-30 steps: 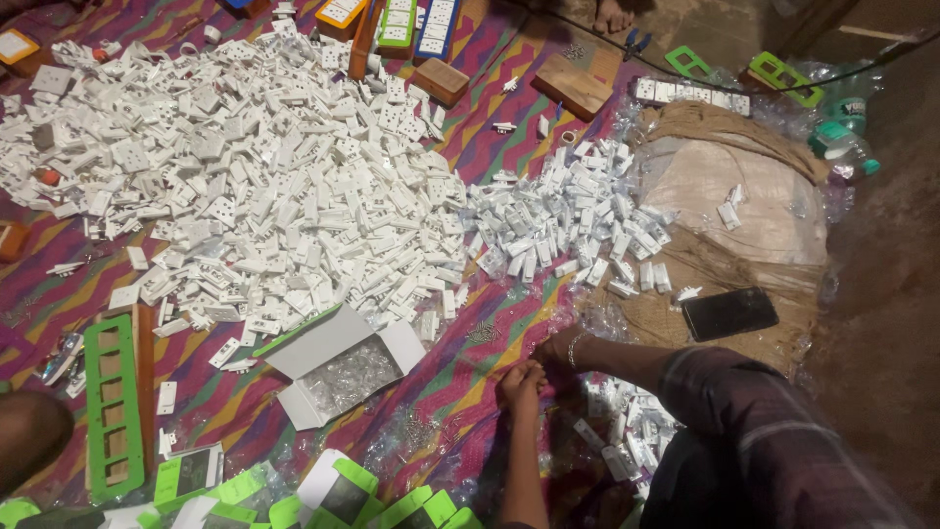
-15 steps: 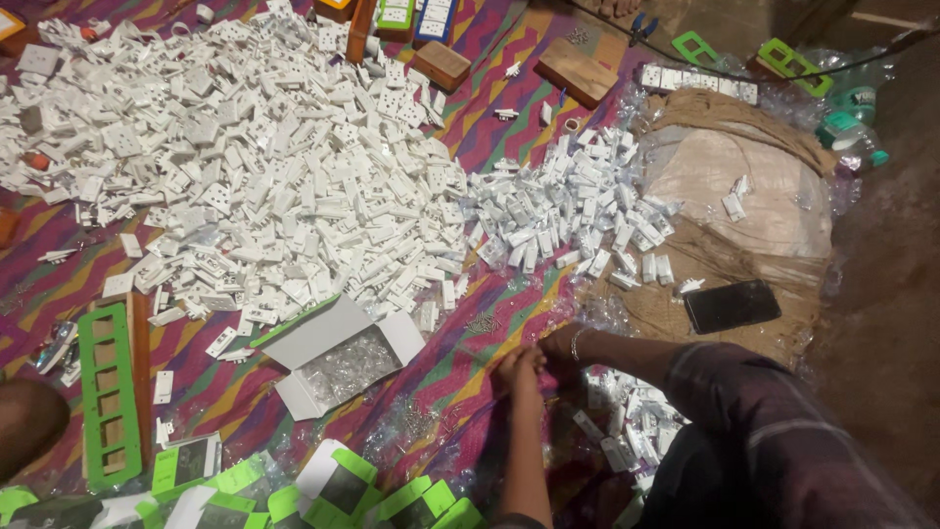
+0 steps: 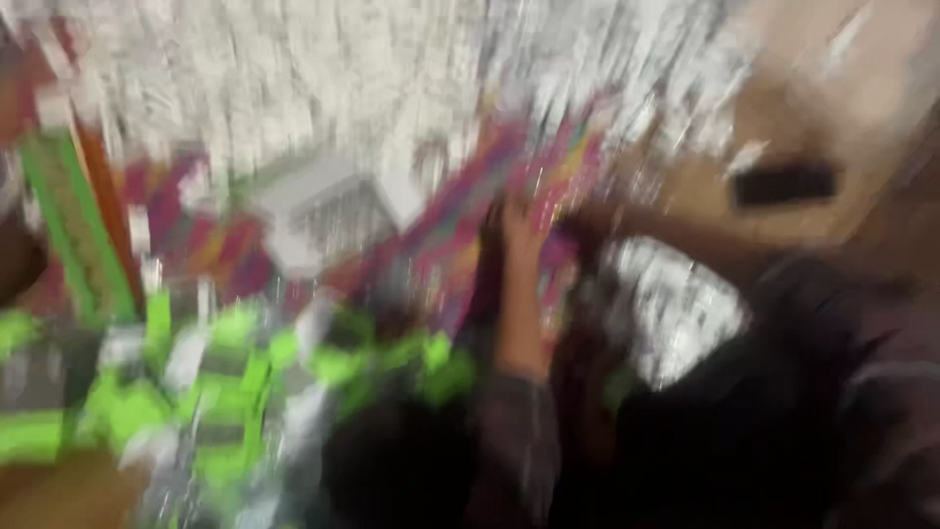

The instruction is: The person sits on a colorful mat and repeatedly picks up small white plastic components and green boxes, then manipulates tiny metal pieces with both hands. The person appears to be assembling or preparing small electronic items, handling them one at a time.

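Both hands, the left hand point(image 3: 524, 230) and right hand point(image 3: 587, 220), meet over the striped mat point(image 3: 460, 220), grip too blurred to tell, near small white pieces point(image 3: 676, 304), probably light, best pinched by the edges.

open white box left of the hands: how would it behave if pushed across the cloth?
The open white box looks like thin card, so probably light and easy to slide. Its flaps seem spread, so they may flex or snag on the patterned cloth. The frame is badly blurred, so this is tentative.

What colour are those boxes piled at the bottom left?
The boxes are bright green with white and grey parts, seen in the head view, though the picture is badly blurred.
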